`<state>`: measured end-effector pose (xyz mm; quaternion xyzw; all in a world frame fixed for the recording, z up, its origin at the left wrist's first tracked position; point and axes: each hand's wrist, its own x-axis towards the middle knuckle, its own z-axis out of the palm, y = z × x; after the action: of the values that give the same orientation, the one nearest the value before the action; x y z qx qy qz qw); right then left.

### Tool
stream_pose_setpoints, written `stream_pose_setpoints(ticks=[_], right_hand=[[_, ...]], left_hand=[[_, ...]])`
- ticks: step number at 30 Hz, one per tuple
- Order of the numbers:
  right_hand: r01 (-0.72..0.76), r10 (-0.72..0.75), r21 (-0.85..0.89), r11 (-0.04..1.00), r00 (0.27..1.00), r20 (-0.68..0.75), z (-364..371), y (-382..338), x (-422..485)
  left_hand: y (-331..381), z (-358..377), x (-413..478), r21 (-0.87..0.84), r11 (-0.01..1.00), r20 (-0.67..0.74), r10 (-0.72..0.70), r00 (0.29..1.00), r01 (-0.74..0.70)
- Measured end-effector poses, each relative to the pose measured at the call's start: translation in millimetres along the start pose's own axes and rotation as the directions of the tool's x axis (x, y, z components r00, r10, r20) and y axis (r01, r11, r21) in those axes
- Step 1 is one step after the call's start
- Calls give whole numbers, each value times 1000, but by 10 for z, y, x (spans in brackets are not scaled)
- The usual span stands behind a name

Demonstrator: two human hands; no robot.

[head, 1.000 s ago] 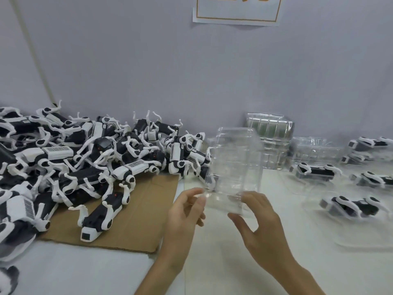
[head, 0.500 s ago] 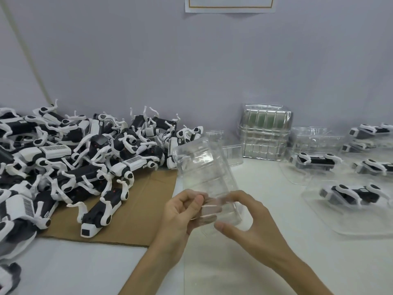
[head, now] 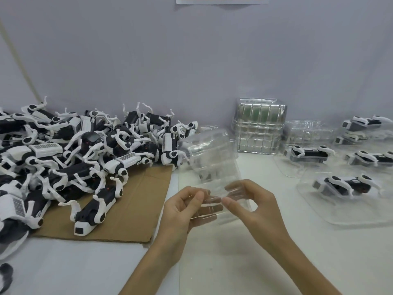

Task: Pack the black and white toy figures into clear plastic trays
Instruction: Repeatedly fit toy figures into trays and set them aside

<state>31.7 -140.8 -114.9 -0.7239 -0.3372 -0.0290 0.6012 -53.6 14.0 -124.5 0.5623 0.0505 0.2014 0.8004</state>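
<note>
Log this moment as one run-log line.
left hand: holds clear tray | right hand: pinches tray's near edge | toy figures: piled on cardboard

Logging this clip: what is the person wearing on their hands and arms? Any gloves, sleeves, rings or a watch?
Nothing worn shows. The left hand and the right hand are ungloved, with no rings visible on the fingers. The left forearm and the right forearm are uncovered down to the bottom edge of the head view: no sleeve, watch, bracelet or marking in sight.
</note>
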Motion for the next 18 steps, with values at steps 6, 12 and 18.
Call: stream_pose_setpoints(ticks=[6, 12, 18], right_hand=[[-48, 52, 99, 994, 998, -40, -94, -1, 65], [-30, 69, 202, 979, 980, -187, -180, 5, 97], [94, -78, 40, 995, 950, -303, -382, -22, 133]], left_hand=[[-15, -51, 30, -18, 1000, -36, -1, 999, 0], [3, -120, 63, -86, 996, -156, -4, 988, -9], [4, -210, 83, -294, 954, -332, -164, 929, 63]])
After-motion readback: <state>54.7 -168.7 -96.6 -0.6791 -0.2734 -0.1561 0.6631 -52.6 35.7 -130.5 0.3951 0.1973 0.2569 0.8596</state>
